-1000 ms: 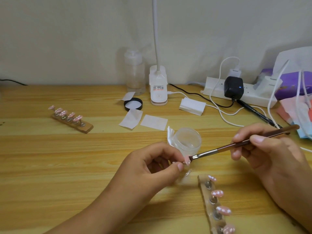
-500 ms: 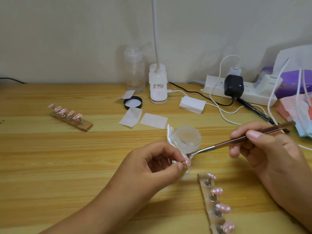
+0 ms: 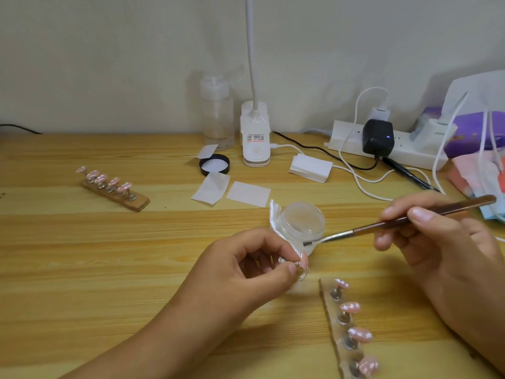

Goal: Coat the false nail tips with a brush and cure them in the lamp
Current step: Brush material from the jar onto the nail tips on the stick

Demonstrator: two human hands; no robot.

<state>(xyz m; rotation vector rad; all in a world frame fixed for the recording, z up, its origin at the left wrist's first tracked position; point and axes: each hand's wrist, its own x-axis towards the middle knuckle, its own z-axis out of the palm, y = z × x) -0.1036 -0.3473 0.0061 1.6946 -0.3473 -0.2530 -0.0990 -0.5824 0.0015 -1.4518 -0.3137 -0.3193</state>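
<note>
Nail tip (image 3: 304,261) pinched by left hand (image 3: 246,269) just below jar (image 3: 302,222); brush (image 3: 382,224), gripped by right hand (image 3: 442,242), lifted off it since a second ago, bristles now at jar's side, likely reloading before more coating.

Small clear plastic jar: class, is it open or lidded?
Open: the small clear plastic jar has no lid; a black round lid lies apart behind it.

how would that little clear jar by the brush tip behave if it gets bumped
The clear jar looks small and plastic, so probably light and apt to slide on the smooth wooden table. It is squat and wide, so tipping seems unlikely. It stands uncapped, a black lid lying apart, so a hard knock could spill its contents.
</note>
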